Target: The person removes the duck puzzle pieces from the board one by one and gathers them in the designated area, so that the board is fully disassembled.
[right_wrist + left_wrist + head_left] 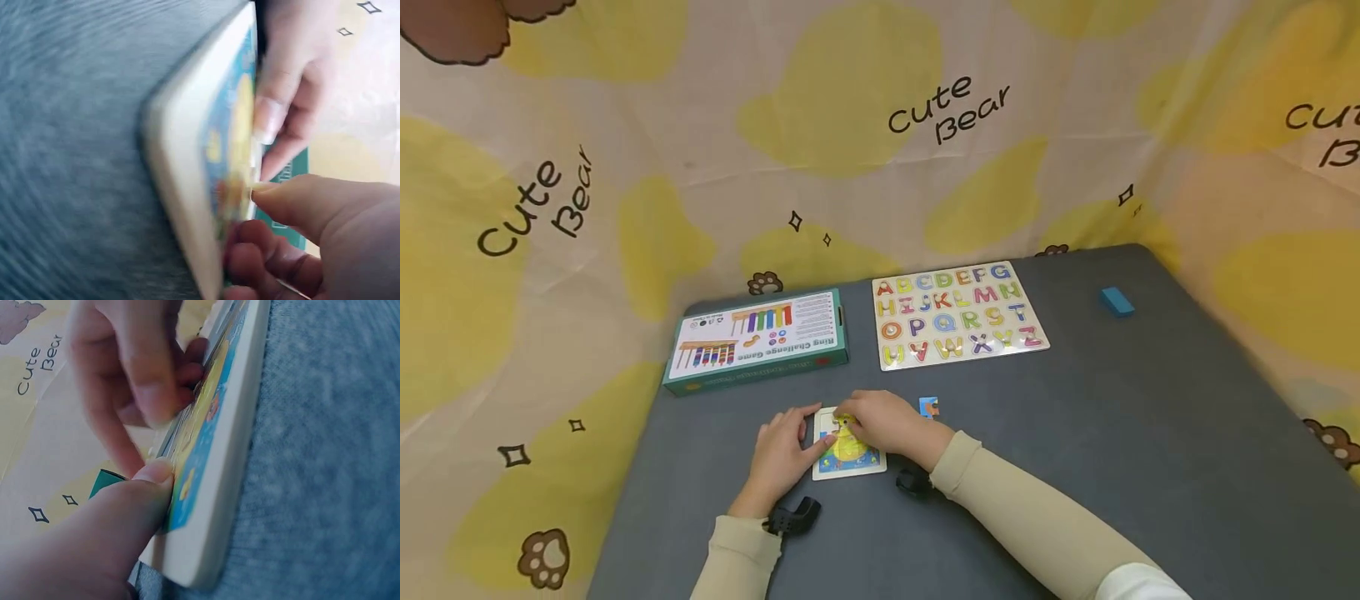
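A small square jigsaw puzzle [850, 475] with a pale frame lies on the grey table; its picture shows a yellow figure on blue. My left hand [780, 454] holds the puzzle at its left side, thumb on the picture and index finger at the upper left corner. Over the upper part, my right hand [886, 421] has its fingers curled down, with thumb and fingertips at the surface. Whether a piece is between them is hidden by the fingers and blur. Just beyond the right wrist lies a loose blue and orange puzzle piece [928, 406].
A green and white game box [756, 340] stands behind to the left. Beside it lies an alphabet board [958, 317] with colourful letters. A blue block [1117, 302] sits at the far right of the grey table [1112, 433]. Patterned cloth [850, 108] hangs behind the table.
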Demonstrator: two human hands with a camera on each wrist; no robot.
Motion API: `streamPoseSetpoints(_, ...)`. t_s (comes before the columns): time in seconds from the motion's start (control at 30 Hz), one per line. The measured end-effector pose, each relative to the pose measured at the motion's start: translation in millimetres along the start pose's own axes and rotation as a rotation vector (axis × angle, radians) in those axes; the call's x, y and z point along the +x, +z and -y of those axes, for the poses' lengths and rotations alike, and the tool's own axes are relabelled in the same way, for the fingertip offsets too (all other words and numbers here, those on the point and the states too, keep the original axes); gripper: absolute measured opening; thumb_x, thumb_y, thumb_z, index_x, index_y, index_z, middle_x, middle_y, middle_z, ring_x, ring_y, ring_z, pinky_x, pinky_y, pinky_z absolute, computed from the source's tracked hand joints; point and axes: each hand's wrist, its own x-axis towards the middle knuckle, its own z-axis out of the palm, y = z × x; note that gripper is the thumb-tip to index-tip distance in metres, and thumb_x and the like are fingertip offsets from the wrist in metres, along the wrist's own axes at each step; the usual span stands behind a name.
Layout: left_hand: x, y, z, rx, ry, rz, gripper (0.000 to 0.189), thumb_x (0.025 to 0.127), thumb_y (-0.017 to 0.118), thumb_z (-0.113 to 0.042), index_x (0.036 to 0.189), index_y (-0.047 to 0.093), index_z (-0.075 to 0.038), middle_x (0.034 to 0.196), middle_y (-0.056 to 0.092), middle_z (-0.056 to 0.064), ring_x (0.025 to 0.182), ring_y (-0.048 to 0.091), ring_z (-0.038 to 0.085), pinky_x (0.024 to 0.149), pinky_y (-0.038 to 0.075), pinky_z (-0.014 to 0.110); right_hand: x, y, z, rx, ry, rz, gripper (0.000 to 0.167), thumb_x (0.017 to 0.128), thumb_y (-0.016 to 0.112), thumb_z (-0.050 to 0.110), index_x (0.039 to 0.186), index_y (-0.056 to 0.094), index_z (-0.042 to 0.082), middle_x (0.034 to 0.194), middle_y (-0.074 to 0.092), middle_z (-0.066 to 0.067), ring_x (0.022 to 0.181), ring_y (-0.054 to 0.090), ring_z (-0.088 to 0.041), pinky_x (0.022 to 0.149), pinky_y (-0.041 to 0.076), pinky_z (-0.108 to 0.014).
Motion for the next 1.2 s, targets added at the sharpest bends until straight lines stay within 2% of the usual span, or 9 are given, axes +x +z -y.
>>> streamPoseSetpoints(0.1, 2.5, 2.4, -0.7, -0.005, 0.01, -0.001, 0.064, 0.09, 0.085, -0.042, 0.141, 0.066, -0.01, 0.077, 0.043, -0.003, 0.071, 0.035, 0.017, 0.073, 0.024, 0.04, 1.8, 3.1, -0.8, -0.026, 0.013, 0.017, 0.03, 0.104, 0.068, 0.02, 0.133, 0.074, 0.017, 0.11, 0.068, -0.001, 0.087, 0.064, -0.014, 0.081, 0.053, -0.029)
streamPoseSetpoints(0.23, 4.1, 2.2, 1.0, -0.009, 0.015, -0.01, 0.063, 0.089, 0.086, -0.041, 0.14, 0.067, -0.01, 0.077, 0.043, -0.003, 0.07, 0.034, 0.017, 0.073, 0.024, 0.04, 3.0, 5.6, -3.8, -0.01, 0.004, 0.012, 0.031, 0.105, 0.068, 0.019, 0.135, 0.073, 0.017, 0.097, 0.062, 0.0, 0.071, 0.051, -0.011, 0.067, 0.045, -0.026)
streamPoseSetpoints(0.4, 4.8, -4.2, 2.6, -0.003, 0.003, 0.009, 0.064, 0.089, 0.086, -0.042, 0.141, 0.066, -0.011, 0.078, 0.044, -0.002, 0.07, 0.035, 0.018, 0.074, 0.025, 0.041, 6.6, 7.4, -5.7, 0.019, -0.021, -0.004, 0.03, 0.105, 0.066, 0.021, 0.134, 0.073, 0.02, 0.095, 0.06, 0.001, 0.069, 0.049, -0.01, 0.066, 0.043, -0.025)
streamPoseSetpoints(0.63, 4.4, -6.6, 1.3, -0.014, -0.016, 0.035, 0.063, 0.09, 0.084, -0.041, 0.142, 0.065, -0.011, 0.078, 0.044, -0.001, 0.072, 0.036, 0.019, 0.076, 0.024, 0.041, 6.7, 5.6, -6.9, -0.007, -0.046, 0.028, 0.033, 0.107, 0.063, 0.021, 0.139, 0.071, 0.028, 0.091, 0.052, 0.003, 0.068, 0.046, -0.011, 0.063, 0.039, -0.025)
streamPoseSetpoints(0.93, 2.8, -5.8, 0.8, -0.024, -0.007, 0.025, 0.063, 0.09, 0.084, -0.041, 0.142, 0.066, -0.011, 0.078, 0.044, -0.002, 0.072, 0.036, 0.018, 0.075, 0.024, 0.041, 9.2, 7.2, -5.7, -0.012, -0.019, 0.062, 0.027, 0.107, 0.062, 0.031, 0.134, 0.063, 0.03, 0.101, 0.056, 0.001, 0.071, 0.052, -0.011, 0.063, 0.044, -0.027)
streamPoseSetpoints(1.2, 1.0, -3.7, 0.1, -0.027, -0.019, 0.031, 0.062, 0.09, 0.085, -0.041, 0.141, 0.066, -0.01, 0.078, 0.044, -0.001, 0.072, 0.037, 0.019, 0.075, 0.024, 0.041, 5.2, 9.1, -8.3, 0.13, -0.005, 0.021, 0.027, 0.105, 0.066, 0.024, 0.132, 0.065, 0.027, 0.118, 0.051, -0.002, 0.082, 0.054, -0.012, 0.071, 0.047, -0.027)
